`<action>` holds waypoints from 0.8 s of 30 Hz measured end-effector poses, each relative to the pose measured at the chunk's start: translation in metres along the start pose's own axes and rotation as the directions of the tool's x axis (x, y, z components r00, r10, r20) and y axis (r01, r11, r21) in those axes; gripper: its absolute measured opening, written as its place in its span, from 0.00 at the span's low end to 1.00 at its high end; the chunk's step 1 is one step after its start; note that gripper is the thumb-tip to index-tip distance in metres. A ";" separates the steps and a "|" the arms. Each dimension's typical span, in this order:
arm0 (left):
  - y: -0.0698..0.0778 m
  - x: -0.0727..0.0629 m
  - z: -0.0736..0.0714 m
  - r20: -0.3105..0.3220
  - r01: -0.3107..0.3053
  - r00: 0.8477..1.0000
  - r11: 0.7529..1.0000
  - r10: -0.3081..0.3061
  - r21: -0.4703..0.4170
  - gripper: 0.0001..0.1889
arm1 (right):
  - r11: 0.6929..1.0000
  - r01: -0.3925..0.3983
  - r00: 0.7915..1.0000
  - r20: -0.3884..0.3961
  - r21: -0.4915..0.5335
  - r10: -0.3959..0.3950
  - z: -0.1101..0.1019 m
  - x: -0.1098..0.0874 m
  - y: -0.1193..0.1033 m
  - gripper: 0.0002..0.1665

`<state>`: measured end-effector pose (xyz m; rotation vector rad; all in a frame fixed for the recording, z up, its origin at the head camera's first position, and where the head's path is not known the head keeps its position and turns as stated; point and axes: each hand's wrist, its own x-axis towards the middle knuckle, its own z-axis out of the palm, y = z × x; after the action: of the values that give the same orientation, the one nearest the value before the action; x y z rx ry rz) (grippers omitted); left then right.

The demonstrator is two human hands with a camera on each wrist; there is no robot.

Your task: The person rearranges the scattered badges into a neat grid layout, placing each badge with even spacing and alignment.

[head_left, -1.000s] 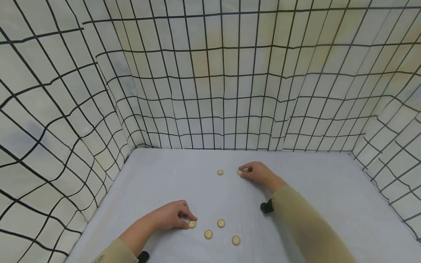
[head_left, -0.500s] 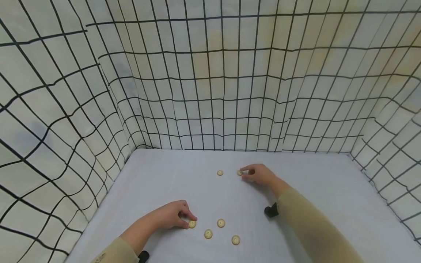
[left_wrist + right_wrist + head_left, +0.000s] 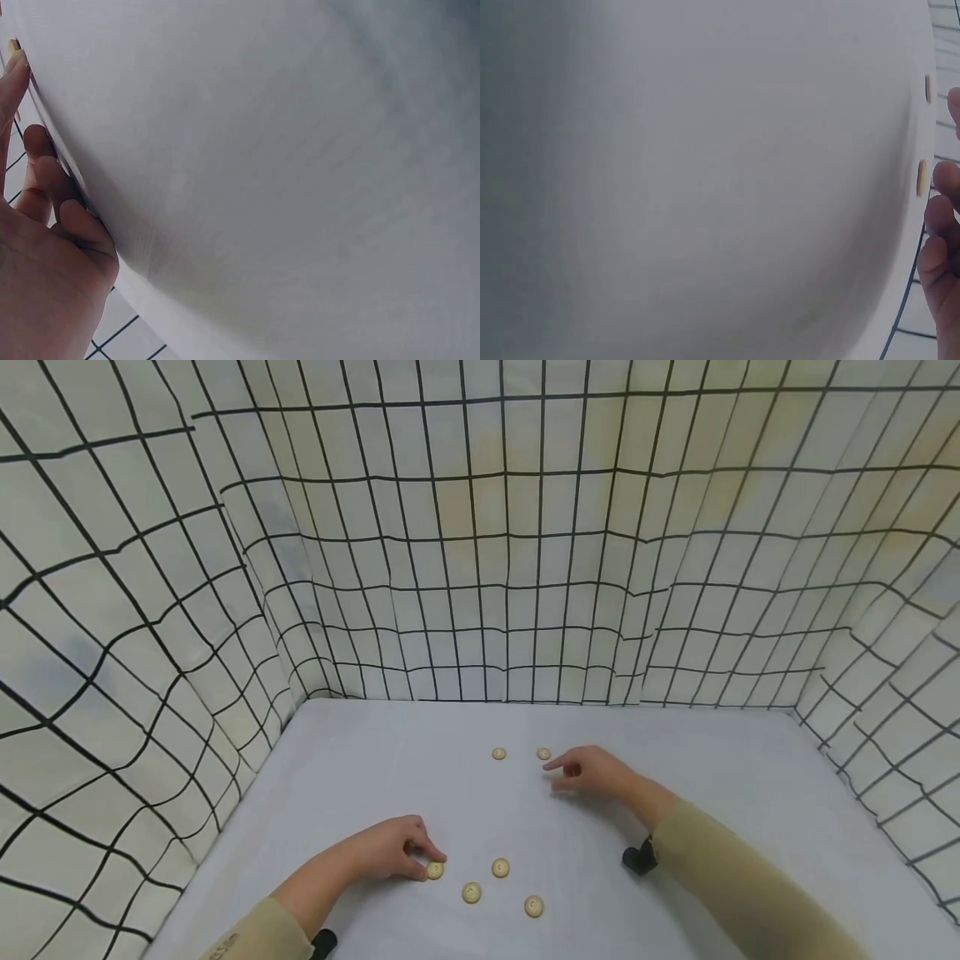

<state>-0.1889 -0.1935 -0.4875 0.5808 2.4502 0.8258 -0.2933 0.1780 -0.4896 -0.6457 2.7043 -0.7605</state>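
Observation:
At the front left of the white table, my left hand (image 3: 382, 847) pinches a round cream-coloured button (image 3: 435, 870) between thumb and index finger, flat on the cloth. Three more buttons lie to its right: one slightly farther back (image 3: 500, 867), one nearer (image 3: 471, 892) and one farther right (image 3: 533, 907). Toward the back, my right hand (image 3: 596, 770) holds nothing, its thumb and index finger apart. Just beyond its index fingertip lies a button (image 3: 543, 753), with another button (image 3: 498, 753) to the left. Both show edge-on in the right wrist view, near my right hand (image 3: 945, 225).
A white cloth (image 3: 360, 752) covers the table. Black netting (image 3: 480, 585) over pale walls stands along the back and both sides. A dark wrist camera (image 3: 640, 857) sits under the right sleeve, and another camera (image 3: 324, 943) under the left.
My right hand has let go of the back right button and drawn back toward me, leaving that button on the cloth. The left hand stays on its button.

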 end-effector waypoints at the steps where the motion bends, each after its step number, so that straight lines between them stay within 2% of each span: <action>1: 0.000 -0.001 0.000 0.001 -0.001 1.000 1.000 0.001 -0.003 0.13 | 1.000 0.021 1.000 0.013 -0.001 -0.021 0.001 -0.002 -0.001 0.20; 5: 0.002 -0.002 0.000 0.001 0.005 1.000 1.000 -0.005 -0.014 0.13 | 0.993 0.113 0.992 0.064 -0.022 -0.112 0.006 -0.009 -0.006 0.20; 11: 0.003 -0.003 -0.001 -0.002 0.016 1.000 1.000 -0.016 -0.007 0.13 | 0.968 0.249 0.960 0.134 -0.020 -0.244 0.012 -0.022 -0.020 0.20; 16: 0.003 -0.003 -0.001 0.002 0.014 1.000 1.000 -0.014 0.003 0.13 | 0.953 0.303 0.935 0.196 -0.006 -0.296 0.019 -0.034 -0.033 0.21; 24: 0.003 -0.002 -0.001 0.000 0.012 1.000 1.000 -0.012 0.005 0.13 | 0.940 0.340 0.903 0.271 0.023 -0.333 0.029 -0.048 -0.046 0.19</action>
<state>-0.1868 -0.1928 -0.4845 0.5679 2.4535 0.8151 -0.2250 0.1536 -0.4823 -1.1559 2.3823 -0.6564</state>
